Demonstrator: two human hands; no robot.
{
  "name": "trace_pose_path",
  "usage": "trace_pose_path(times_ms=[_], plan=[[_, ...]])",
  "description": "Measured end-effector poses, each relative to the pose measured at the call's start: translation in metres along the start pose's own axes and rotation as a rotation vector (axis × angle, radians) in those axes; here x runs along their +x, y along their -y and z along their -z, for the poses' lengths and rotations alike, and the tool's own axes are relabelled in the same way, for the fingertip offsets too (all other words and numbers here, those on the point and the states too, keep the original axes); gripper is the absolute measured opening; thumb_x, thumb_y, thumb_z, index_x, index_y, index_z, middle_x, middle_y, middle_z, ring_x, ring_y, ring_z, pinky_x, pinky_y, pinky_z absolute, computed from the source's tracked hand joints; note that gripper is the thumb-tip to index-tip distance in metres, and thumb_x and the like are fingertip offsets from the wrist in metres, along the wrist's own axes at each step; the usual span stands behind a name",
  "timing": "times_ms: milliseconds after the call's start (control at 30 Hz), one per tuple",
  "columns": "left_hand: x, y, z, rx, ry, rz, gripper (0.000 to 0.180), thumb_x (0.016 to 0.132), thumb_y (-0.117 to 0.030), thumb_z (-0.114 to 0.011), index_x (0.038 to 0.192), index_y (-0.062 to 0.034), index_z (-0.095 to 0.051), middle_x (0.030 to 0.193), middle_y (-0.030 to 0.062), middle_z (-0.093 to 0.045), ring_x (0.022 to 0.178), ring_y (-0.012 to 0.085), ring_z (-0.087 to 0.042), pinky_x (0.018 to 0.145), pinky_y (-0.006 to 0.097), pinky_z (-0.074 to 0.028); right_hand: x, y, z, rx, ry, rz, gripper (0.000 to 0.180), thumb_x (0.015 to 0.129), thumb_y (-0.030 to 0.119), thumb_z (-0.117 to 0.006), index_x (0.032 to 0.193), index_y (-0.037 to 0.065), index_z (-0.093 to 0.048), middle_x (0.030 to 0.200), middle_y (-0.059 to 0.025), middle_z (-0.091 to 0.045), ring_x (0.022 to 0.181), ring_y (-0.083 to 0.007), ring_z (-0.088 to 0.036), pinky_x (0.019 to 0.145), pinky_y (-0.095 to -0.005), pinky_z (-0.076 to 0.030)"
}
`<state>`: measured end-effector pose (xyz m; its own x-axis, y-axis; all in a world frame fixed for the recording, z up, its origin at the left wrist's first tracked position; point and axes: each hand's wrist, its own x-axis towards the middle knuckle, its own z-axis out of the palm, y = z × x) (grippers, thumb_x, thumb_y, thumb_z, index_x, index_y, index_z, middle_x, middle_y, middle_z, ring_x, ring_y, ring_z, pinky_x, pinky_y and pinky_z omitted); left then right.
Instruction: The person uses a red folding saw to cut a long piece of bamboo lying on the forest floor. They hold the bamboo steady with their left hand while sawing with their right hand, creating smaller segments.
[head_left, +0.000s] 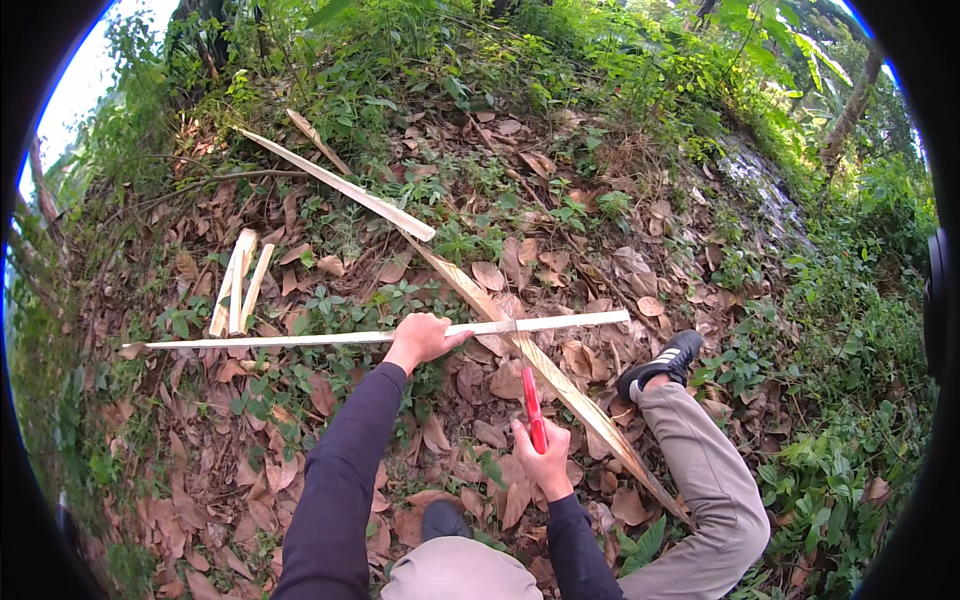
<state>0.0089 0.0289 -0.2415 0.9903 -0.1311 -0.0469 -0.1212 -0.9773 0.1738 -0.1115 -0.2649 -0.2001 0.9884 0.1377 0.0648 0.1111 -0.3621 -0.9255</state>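
Note:
My left hand (422, 338) is closed around a long, pale wooden strip (270, 340) that lies roughly level from left to right. In my right hand (543, 459) is the red handle of a hand saw (533, 405). Its thin blade points away from me and meets the strip just right of my left hand. How deep the blade sits in the wood cannot be made out. Beneath the strip, a wider split plank (580, 400) runs slantwise from the upper left to the lower right and crosses under it near the blade.
Another pale strip (350, 190) lies farther off, its near end by the plank. Several short cut pieces (234, 285) rest on the left. Dry leaves and low plants cover the sloping ground. My shoe (665, 362) stands right of the strip's end; bushes (850, 270) line the right side.

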Motion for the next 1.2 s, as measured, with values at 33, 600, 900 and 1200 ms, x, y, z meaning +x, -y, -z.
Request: trace_pose_path(times_ms=[33,600,900,1200], plan=[[0.002,-0.004,0.003,0.0,-0.023,-0.035,0.079,0.093,-0.073,-0.037,0.072,-0.0049,-0.071,0.063,0.0192,-0.065,0.061,0.0368,-0.068,0.059,0.047,-0.054,-0.001,0.005,0.005,0.023,-0.014,0.006,0.032,0.086,0.015,-0.075,0.066,0.001,-0.055,0.053,0.0005,-0.046,0.048,-0.0071,-0.038,0.048,-0.0266,-0.033],[0.033,-0.054,-0.012,-0.34,-0.079,0.27,0.052,0.094,-0.045,-0.047,0.078,-0.0043,-0.075,0.081,0.023,-0.071,0.082,0.04,-0.069,0.077,0.05,-0.054,-0.015,0.005,-0.008,0.362,-0.027,-0.222,0.029,0.093,0.015,-0.07,0.07,0.004,-0.058,0.057,0.0057,-0.051,0.05,-0.0037,-0.041,0.047,-0.0236,-0.032],[0.04,-0.068,-0.017,-0.218,-0.011,0.466,0.048,0.089,-0.041,-0.05,0.089,-0.0012,-0.077,0.089,0.0217,-0.073,0.086,0.0368,-0.072,0.079,0.046,-0.056,-0.019,0.004,-0.002,0.165,-0.063,-0.152,0.029,0.089,0.01,-0.071,0.068,0.005,-0.052,0.058,0.0065,-0.046,0.053,-0.0016,-0.038,0.048,-0.0234,-0.031],[0.023,-0.064,-0.037,-0.063,-0.511,-0.062,0.05,0.095,-0.047,-0.05,0.069,-0.007,-0.063,0.066,0.0165,-0.066,0.066,0.0331,-0.069,0.061,0.047,-0.053,0.026,0.034,0.022,0.178,-0.108,-0.137,0.031,0.085,0.009,-0.067,0.061,0.002,-0.049,0.053,0.0028,-0.044,0.051,-0.0053,-0.036,0.047,-0.0295,-0.03]])
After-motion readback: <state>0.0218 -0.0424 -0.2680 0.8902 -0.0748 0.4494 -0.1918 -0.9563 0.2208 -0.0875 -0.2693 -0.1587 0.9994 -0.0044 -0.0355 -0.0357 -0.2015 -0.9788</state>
